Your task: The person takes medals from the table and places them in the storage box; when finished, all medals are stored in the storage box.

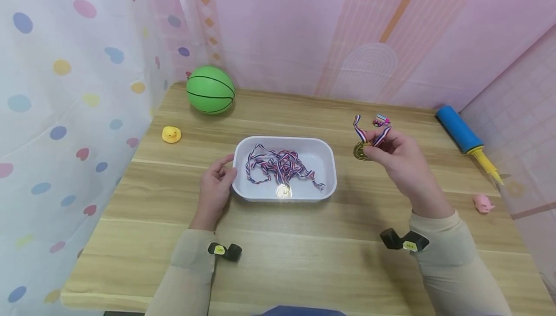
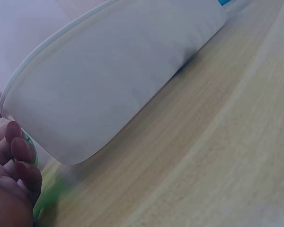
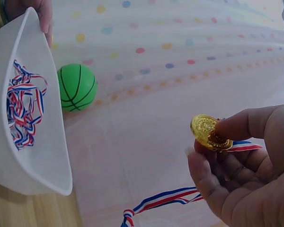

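Starting at the left, your left hand [image 1: 215, 185] rests against the short end of the white tray [image 1: 328, 161], fingers curled at its rim; the left wrist view shows fingertips [image 2: 20, 150] touching the outer wall. It is a light hold on a light tray, so a nudge could slide it across the wooden table [image 1: 278, 258] or tip the near edge.

Inside the tray lies a tangle of red, white and blue ribbons [image 1: 278, 165] with one gold medal [image 1: 283, 190] at the front wall. The loops cross each other; pull on one strand and you may drag the whole knot, and the tray with it, if your left hand gives way.

To the right, your right hand [image 1: 401, 161] is raised above the table, well apart from the tray, pinching a second gold medal [image 3: 209, 132] between thumb and fingertips. Its ribbon [image 3: 161, 201] hangs loose below the hand and loops up behind it. The pinch sits on the edge of the disc, so the medal could twist out and drop. The trailing ribbon could also catch on your fingers.

Further out, the green ball [image 1: 210, 89] at the back left can roll if the table is knocked, and the blue pump [image 1: 460, 130] sits near the right edge.
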`<state>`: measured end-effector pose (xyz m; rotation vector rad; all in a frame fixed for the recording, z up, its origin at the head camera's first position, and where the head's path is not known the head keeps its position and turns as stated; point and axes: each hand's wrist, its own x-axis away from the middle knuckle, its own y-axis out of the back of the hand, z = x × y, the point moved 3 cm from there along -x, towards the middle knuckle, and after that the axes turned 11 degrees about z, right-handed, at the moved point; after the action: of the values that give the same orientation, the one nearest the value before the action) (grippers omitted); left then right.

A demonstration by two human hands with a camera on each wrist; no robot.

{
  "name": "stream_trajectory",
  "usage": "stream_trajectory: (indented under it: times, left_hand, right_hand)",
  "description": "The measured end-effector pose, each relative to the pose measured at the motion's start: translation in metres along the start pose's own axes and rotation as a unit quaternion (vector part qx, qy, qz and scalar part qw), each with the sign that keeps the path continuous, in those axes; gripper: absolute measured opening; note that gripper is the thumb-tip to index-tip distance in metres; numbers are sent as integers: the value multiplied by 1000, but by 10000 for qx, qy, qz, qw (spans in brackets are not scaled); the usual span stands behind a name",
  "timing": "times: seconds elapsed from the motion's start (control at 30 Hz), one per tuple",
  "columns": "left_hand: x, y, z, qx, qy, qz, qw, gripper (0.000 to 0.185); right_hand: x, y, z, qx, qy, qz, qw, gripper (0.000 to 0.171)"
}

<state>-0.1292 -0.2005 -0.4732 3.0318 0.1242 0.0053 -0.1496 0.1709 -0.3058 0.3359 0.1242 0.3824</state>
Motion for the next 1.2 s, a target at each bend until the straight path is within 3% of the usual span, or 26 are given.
stream_trajectory:
  times: [0.2, 0.43, 0.67, 0.77, 0.93, 1.2]
  left_hand:
    - [-2, 0, -1, -38, -6, 0, 10000, 33]
    - [-3, 0, 0, -82, 18, 0, 10000, 33]
    - [-2, 0, -2, -53, 102, 36, 9999, 34]
    - [-2, 1, -3, -46, 114, 31, 9999, 34]
    - [-1, 0, -2, -37, 77, -6, 10000, 33]
    - [-1, 0, -1, -13, 78, 60, 10000, 34]
  right_hand:
    - [-4, -2, 12, -227, 327, 52, 9992, 11]
    - [-9, -7, 22, -491, 386, 125, 9980, 17]
    - [-13, -14, 32, -255, 340, 212, 9989, 18]
    - [-17, -20, 34, -408, 344, 347, 9980, 17]
    - [-26, -33, 27, -604, 341, 660, 9954, 16]
    - [-45, -55, 1, -553, -211, 983, 9934, 25]
